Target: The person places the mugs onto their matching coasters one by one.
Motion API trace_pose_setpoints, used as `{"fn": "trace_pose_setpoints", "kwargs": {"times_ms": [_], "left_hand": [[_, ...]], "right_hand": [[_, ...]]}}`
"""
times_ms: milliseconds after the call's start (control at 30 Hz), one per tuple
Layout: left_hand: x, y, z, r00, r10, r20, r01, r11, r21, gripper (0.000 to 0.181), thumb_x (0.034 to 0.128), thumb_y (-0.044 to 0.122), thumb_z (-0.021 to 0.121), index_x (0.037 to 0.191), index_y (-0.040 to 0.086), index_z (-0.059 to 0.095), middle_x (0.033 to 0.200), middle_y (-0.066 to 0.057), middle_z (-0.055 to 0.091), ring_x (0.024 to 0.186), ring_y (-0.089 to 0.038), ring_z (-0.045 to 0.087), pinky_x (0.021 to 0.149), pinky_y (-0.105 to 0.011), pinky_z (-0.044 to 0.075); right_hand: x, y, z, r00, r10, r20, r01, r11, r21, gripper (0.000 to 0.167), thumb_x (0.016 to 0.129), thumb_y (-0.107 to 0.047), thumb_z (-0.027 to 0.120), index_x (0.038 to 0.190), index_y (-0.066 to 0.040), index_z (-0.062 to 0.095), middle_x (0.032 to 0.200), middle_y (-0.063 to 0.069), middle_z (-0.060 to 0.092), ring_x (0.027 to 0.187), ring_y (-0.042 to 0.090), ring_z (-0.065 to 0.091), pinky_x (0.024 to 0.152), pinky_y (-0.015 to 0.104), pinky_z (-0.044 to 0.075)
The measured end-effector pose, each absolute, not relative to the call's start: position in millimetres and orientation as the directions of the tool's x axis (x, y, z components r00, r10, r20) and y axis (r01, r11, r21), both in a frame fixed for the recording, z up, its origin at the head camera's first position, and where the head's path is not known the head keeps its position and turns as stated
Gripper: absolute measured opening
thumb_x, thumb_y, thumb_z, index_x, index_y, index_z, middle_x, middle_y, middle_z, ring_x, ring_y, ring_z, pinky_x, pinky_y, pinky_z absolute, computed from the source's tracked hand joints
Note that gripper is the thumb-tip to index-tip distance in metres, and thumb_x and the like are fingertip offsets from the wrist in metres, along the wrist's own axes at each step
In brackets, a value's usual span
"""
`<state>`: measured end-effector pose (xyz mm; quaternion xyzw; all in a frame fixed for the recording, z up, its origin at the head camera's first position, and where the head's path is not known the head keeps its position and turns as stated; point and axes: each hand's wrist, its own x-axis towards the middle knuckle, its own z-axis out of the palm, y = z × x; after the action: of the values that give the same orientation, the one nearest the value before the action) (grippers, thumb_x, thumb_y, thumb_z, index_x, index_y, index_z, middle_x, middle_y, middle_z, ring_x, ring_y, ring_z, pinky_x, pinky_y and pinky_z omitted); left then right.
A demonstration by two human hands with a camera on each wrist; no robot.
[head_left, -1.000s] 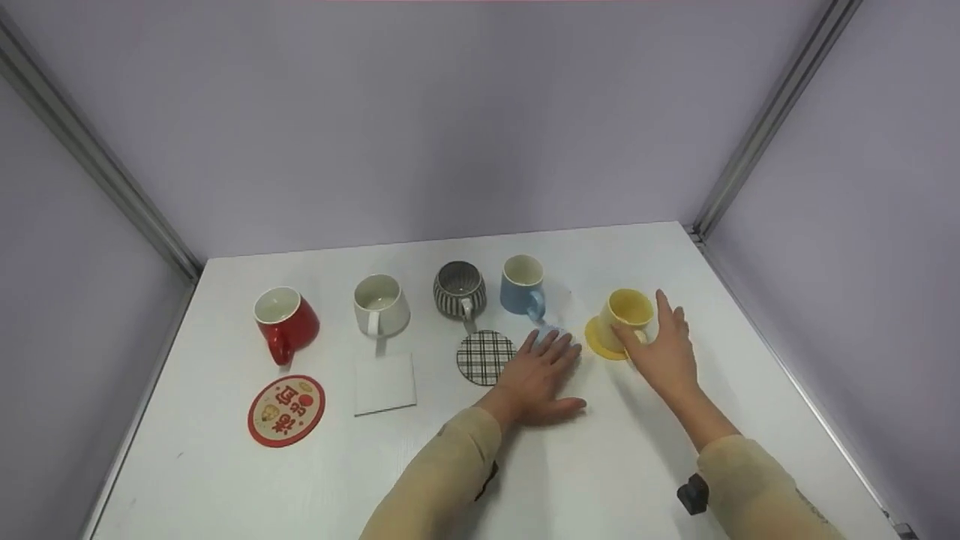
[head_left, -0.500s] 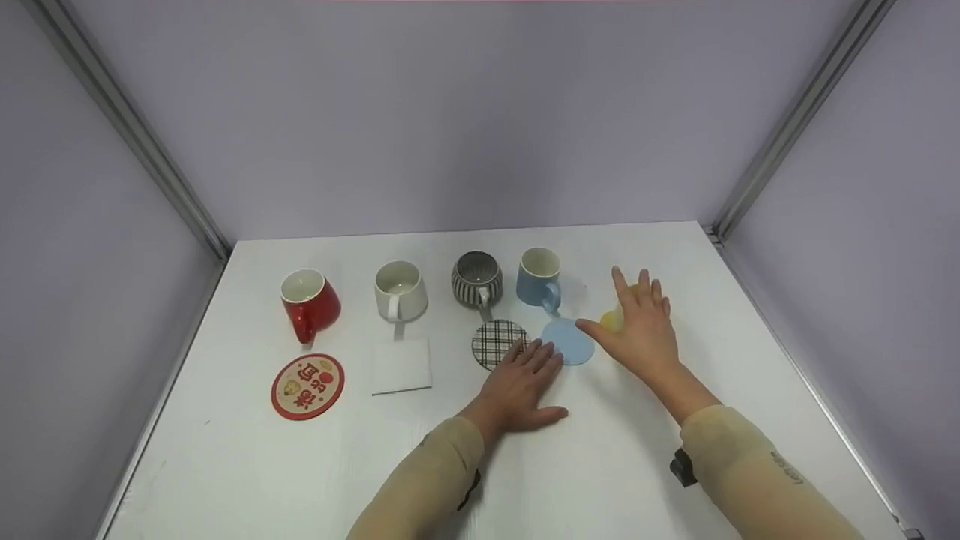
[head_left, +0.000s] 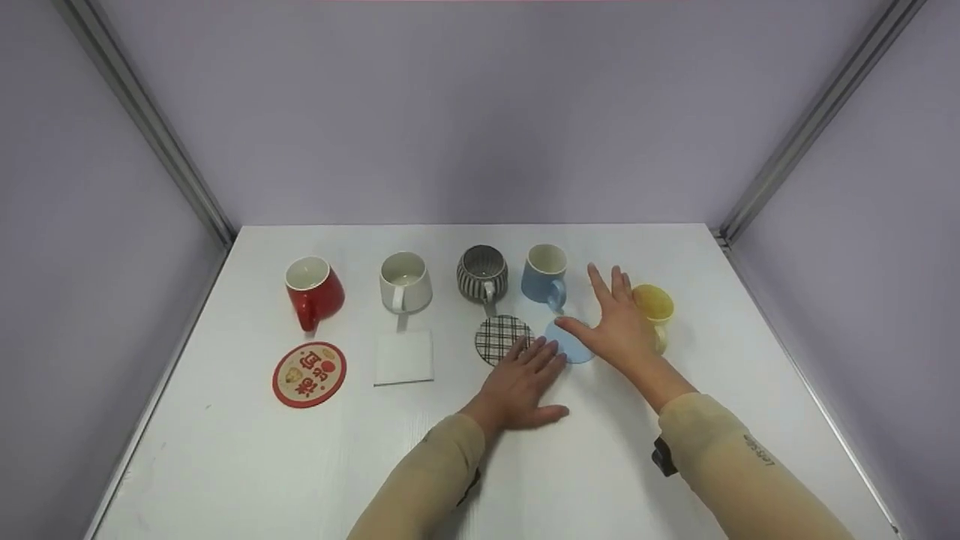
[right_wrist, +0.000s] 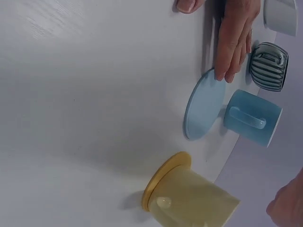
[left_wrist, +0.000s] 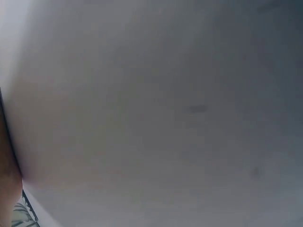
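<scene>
My left hand (head_left: pixel 520 386) lies flat on the table with its fingers straight. Its fingertips reach the lower edge of the plaid round coaster (head_left: pixel 496 337) and the near edge of the light-blue round coaster (head_left: pixel 576 349). Spread wide, my right hand (head_left: pixel 621 326) is held above the table between the blue mug (head_left: pixel 540 283) and the yellow mug (head_left: pixel 656 301), holding nothing. In the right wrist view the yellow mug (right_wrist: pixel 191 198) stands on a yellow coaster (right_wrist: pixel 149 190); the head view hides that coaster behind the right hand. The blue mug stands behind its coaster.
Left of the hands, a striped grey mug (head_left: pixel 478 283), a white mug (head_left: pixel 416 294) and a red mug (head_left: pixel 326 296) stand in a row. A white square coaster (head_left: pixel 403 358) and a red-rimmed coaster (head_left: pixel 309 375) lie before them. Walls enclose the white table (head_left: pixel 262 480).
My right hand has left the yellow mug and moved left towards the blue mug. My left hand has drawn back, uncovering most of the blue coaster. The head view has shifted slightly.
</scene>
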<state>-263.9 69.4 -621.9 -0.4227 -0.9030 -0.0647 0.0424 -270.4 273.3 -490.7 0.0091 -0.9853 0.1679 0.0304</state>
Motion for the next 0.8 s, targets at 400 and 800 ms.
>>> {"fn": "trace_pose_setpoints", "kwargs": {"times_ms": [400,800], "left_hand": [[-264,70,-626,-0.634,0.757,0.160,0.772,0.629,0.088,0.092,0.0999,0.080,0.034,0.169,0.019,0.030,0.175,-0.004,0.026,0.162,-0.025,0.016,0.130,-0.050,0.011],[-263,70,-624,-0.649,0.751,0.122,0.760,0.648,0.050,0.093,0.0998,0.081,0.029,0.169,0.020,0.029,0.175,-0.001,0.025,0.162,-0.023,0.015,0.130,-0.047,0.011]], "right_hand": [[-287,259,-503,-0.999,-0.013,0.038,-0.025,0.937,-0.349,0.116,0.087,-0.089,0.054,0.173,-0.024,0.010,0.175,0.024,0.006,0.160,0.048,0.009,0.125,0.066,0.017],[-301,254,-515,-0.999,0.048,-0.025,0.054,0.833,-0.551,0.114,0.090,-0.086,0.054,0.173,-0.023,0.009,0.175,0.023,0.011,0.159,0.049,0.015,0.124,0.066,0.020]]}}
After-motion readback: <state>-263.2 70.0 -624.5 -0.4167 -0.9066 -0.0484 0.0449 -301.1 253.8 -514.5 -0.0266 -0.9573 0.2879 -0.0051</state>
